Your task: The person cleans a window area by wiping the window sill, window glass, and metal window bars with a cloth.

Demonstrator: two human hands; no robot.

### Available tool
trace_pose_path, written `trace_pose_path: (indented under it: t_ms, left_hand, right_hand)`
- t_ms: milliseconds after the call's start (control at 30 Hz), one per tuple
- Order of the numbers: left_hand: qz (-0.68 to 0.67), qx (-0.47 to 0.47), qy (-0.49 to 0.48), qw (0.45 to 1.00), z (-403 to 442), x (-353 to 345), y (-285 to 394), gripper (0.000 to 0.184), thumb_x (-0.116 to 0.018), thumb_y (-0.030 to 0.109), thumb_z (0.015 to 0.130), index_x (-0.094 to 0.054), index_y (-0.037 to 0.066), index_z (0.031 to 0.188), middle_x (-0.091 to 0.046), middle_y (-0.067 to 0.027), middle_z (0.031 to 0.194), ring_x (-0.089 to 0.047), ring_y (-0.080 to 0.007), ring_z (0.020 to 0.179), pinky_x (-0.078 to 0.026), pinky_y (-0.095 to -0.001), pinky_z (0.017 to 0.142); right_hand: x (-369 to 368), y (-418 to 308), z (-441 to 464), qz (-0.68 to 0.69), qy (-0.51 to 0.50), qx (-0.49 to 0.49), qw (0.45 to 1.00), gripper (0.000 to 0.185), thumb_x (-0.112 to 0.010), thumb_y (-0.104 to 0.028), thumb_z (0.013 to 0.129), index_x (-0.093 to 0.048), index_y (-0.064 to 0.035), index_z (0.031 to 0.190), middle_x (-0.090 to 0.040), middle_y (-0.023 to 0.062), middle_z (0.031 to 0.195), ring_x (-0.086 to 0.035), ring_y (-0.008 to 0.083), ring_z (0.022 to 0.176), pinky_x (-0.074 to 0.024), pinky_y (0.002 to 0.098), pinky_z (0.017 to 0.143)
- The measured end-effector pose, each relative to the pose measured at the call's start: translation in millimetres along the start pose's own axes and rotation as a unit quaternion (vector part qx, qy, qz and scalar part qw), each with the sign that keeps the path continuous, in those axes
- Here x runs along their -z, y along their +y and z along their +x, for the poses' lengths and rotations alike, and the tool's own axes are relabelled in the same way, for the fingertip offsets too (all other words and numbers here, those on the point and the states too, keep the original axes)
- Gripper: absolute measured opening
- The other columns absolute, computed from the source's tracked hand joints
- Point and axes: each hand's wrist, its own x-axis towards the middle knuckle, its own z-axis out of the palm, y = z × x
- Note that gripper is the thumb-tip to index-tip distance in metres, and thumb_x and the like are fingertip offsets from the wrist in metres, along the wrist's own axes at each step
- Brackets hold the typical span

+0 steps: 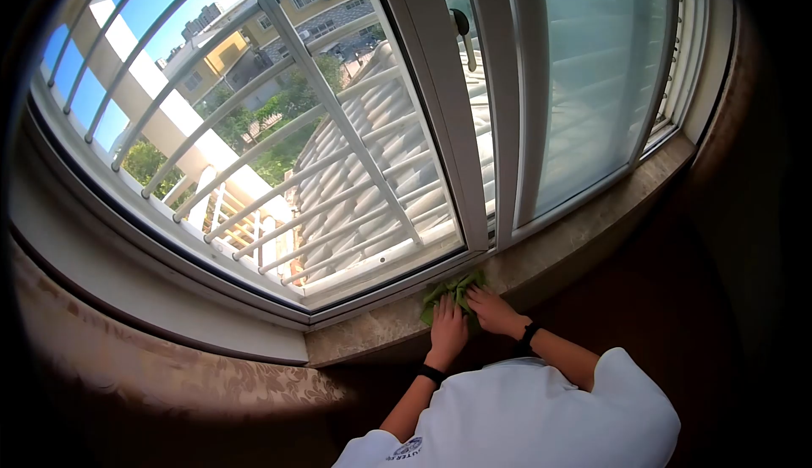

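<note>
A crumpled green cloth lies on the brown marble-patterned sill, close under the window frame. My left hand rests on the cloth's near side, its fingers bent down onto the fabric. Just to the right, my right hand presses on the cloth's right end with its fingers over the folds. Both hands have the cloth under or between their fingers, and they are a short gap apart. A black band circles each wrist.
The white window frame rises behind the hands, with a dark-and-white handle. White bars stand outside the left pane. A frosted panel is at the right. Patterned wall covering borders the sill at the lower left.
</note>
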Motion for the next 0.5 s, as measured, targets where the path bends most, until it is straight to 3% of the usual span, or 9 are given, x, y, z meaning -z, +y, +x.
trace_pose_path:
  t_ms: [167, 200, 300, 333, 367, 400, 467, 500]
  left_hand:
    - [-0.136, 0.009, -0.031, 0.99, -2, 29, -5, 0.052, -0.056, 0.022, 0.104, -0.049, -0.008, 0.146, -0.045, -0.0318, 0.155, -0.038, -0.0518, 0.146, -0.031, -0.0594, 0.122]
    - [-0.13, -0.012, -0.023, 0.991, 2, 39, -10, 0.053, -0.056, 0.022, 0.104, -0.048, -0.008, 0.147, -0.044, -0.0313, 0.156, -0.037, -0.0519, 0.147, -0.031, -0.0583, 0.122]
    - [-0.099, -0.064, 0.016, 0.993, 18, 107, -3, 0.056, -0.058, 0.019, 0.103, -0.046, -0.007, 0.151, -0.041, -0.0289, 0.16, -0.033, -0.0487, 0.152, -0.03, -0.0545, 0.124]
    - [-0.082, -0.082, 0.047, 0.992, 30, 143, 4, 0.057, -0.06, 0.018, 0.102, -0.046, -0.006, 0.152, -0.04, -0.0281, 0.161, -0.032, -0.0475, 0.153, -0.029, -0.0547, 0.125]
    - [-0.062, -0.101, 0.08, 0.99, 43, 180, 10, 0.058, -0.061, 0.017, 0.102, -0.046, -0.005, 0.153, -0.038, -0.0274, 0.163, -0.031, -0.0462, 0.154, -0.029, -0.0549, 0.125]
    - [-0.017, -0.119, 0.126, 0.985, 55, 215, 12, 0.058, -0.061, 0.017, 0.101, -0.046, -0.005, 0.153, -0.038, -0.0267, 0.164, -0.03, -0.0458, 0.155, -0.029, -0.0556, 0.126]
    - [0.049, -0.153, 0.227, 0.96, 78, 284, 18, 0.059, -0.062, 0.014, 0.1, -0.046, -0.004, 0.154, -0.038, -0.0262, 0.164, -0.03, -0.0467, 0.155, -0.028, -0.0572, 0.126]
    - [0.066, -0.164, 0.276, 0.945, 86, 317, 22, 0.059, -0.061, 0.012, 0.1, -0.045, -0.004, 0.154, -0.038, -0.0264, 0.164, -0.031, -0.0481, 0.154, -0.028, -0.0581, 0.126]
  right_hand:
    - [-14, -1, 2, 0.108, 0.005, -0.007, 0.994, 0.053, -0.054, -0.002, 0.089, -0.052, 0.0064, 0.141, -0.051, 0.0276, 0.147, -0.042, 0.0466, 0.143, -0.0357, 0.0578, 0.119]
    - [-14, -2, 5, 0.123, -0.03, -0.019, 0.992, 0.048, -0.056, -0.003, 0.093, -0.052, 0.0065, 0.139, -0.047, 0.0309, 0.15, -0.038, 0.0504, 0.145, -0.0369, 0.0536, 0.119]
    - [39, -32, 32, 0.213, -0.047, -0.014, 0.976, 0.051, -0.056, -0.005, 0.095, -0.048, 0.0064, 0.144, -0.045, 0.0313, 0.153, -0.036, 0.0503, 0.147, -0.0374, 0.051, 0.12]
    - [59, -43, 44, 0.249, -0.01, 0.026, 0.968, 0.055, -0.056, -0.012, 0.102, -0.043, 0.0053, 0.153, -0.041, 0.0277, 0.16, -0.035, 0.0438, 0.151, -0.0374, 0.0467, 0.12]
    - [80, -51, 61, 0.422, -0.081, -0.02, 0.903, 0.058, -0.058, -0.016, 0.103, -0.042, 0.0028, 0.156, -0.039, 0.0249, 0.163, -0.036, 0.039, 0.152, -0.0365, 0.0454, 0.121]
    - [111, -57, 85, 0.574, -0.146, -0.061, 0.803, 0.061, -0.059, -0.019, 0.104, -0.041, 0.0004, 0.159, -0.037, 0.0221, 0.166, -0.036, 0.0341, 0.153, -0.0355, 0.0441, 0.121]
    - [222, -100, 111, 0.484, -0.081, 0.069, 0.869, 0.062, -0.054, -0.026, 0.11, -0.034, 0.0007, 0.163, -0.028, 0.0179, 0.172, -0.029, 0.0271, 0.157, -0.0319, 0.0403, 0.123]
    - [248, -111, 128, 0.44, -0.014, 0.146, 0.886, 0.064, -0.056, -0.025, 0.109, -0.032, 0.0004, 0.163, -0.025, 0.0196, 0.173, -0.024, 0.0278, 0.16, -0.0275, 0.0404, 0.125]
